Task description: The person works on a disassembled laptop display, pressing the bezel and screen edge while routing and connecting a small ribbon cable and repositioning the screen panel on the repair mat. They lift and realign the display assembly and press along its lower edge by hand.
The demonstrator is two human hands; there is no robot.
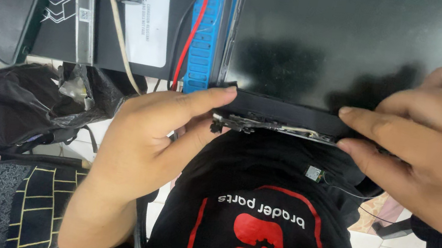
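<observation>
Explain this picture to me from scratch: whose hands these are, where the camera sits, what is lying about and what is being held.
There is one view, from a camera on the person's head, looking down past a black shirt with a red emblem. Both bare hands are that person's. The left hand and right hand pinch the near edge of a dark flat panel, where a metal hinge strip and thin wires show. Beyond lie red and black cables and a blue strip. A crumpled black bag sits at left.
</observation>
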